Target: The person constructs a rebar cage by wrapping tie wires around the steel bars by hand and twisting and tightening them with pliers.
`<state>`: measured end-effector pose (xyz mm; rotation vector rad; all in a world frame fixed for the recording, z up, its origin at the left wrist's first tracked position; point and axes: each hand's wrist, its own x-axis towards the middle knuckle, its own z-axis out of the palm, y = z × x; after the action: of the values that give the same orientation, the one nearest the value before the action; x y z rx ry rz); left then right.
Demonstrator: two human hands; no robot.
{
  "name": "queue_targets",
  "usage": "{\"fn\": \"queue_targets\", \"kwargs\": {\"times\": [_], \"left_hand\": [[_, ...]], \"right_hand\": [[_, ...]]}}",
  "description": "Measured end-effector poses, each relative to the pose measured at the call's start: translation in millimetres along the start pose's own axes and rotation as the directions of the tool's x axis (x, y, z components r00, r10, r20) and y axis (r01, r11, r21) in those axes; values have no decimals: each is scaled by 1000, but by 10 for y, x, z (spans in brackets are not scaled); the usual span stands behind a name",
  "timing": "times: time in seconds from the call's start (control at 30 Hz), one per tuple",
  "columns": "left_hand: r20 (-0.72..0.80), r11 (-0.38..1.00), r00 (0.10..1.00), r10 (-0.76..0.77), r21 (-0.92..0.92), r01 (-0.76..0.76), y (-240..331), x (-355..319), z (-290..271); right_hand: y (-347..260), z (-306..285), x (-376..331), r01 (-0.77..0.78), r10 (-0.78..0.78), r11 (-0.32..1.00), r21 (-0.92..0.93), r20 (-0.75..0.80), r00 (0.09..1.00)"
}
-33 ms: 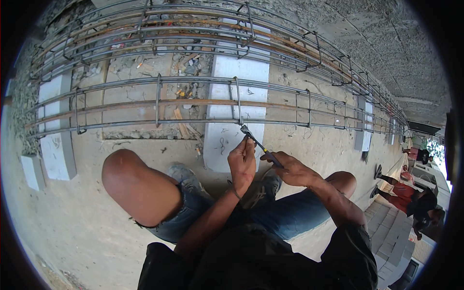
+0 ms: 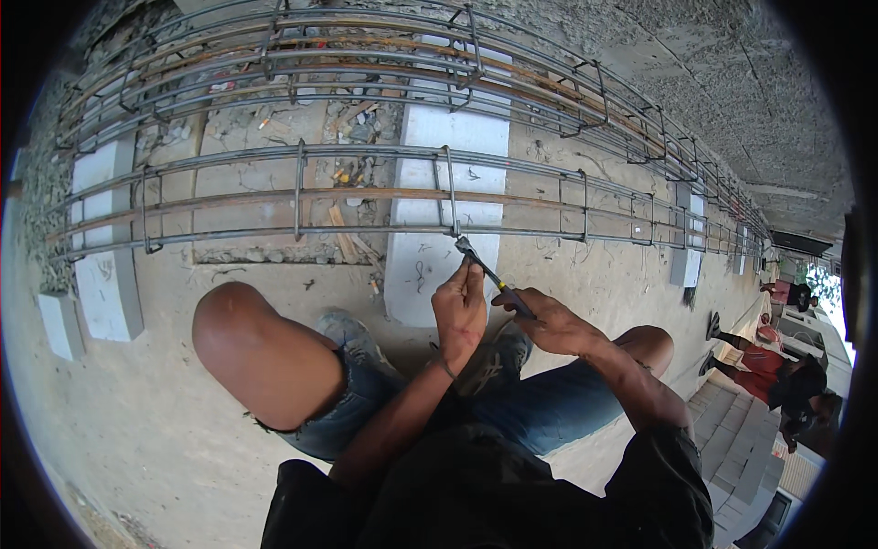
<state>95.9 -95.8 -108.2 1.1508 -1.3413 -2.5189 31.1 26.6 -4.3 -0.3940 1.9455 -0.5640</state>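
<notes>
the main danger is sitting just beyond the fingers (image 2: 473,280) of the left hand (image 2: 460,313): the head (image 2: 465,245) of the hand tool (image 2: 501,285) could be slipping sideways, since it is working by a round lower bar (image 2: 366,229) of the nearer steel cage (image 2: 366,193). a sudden slip could be nipping or scraping those fingertips, because they are sitting so close to the metal, and no glove is covering them. a hard pull from the right hand (image 2: 555,324) could also be dragging the upright stirrup (image 2: 451,188), ahead of the left fingers, out of line, or rocking the cage on the white block (image 2: 410,297) lying below them.

the tool is slanting between both hands, its long axis running from the right fingers, at the handle end, forward and leftward past the left fingertips. its head is pointing away from the person, toward the corner where the stirrup is meeting the lower bar; whether it is touching the steel, i cannot tell.

the right fingers are wrapping firmly around the dark handle. the left fingers are pinching together beside the tool's shaft, just short of the head; whether they are steadying the tool or holding something thin, i cannot tell.
</notes>
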Motion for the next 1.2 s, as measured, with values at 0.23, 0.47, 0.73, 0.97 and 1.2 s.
{"fn": "queue_targets", "kwargs": {"times": [0.23, 0.47, 0.73, 0.97, 1.2], "left_hand": [[110, 980, 989, 103, 159, -119, 264, 23, -27], [92, 995, 996, 14, -95, -5, 235, 17, 19], [427, 546, 817, -388, -607, 577, 277, 179, 302], [489, 174, 769, -411, -786, 593, 180, 269, 573], [344, 442, 778, -526, -671, 596, 309, 174, 473]], "right_hand": [[-153, -99, 21, -222, 80, 589, 777, 217, 973], [-625, -464, 80, -286, 251, 923, 256, 161, 955], [-714, -383, 2, 25, -183, 358, -933, -43, 982], [-583, 123, -96, -252, -270, 291, -923, -332, 904], [-551, -492, 44, -654, 416, 603, 456, 519, 746]]}}
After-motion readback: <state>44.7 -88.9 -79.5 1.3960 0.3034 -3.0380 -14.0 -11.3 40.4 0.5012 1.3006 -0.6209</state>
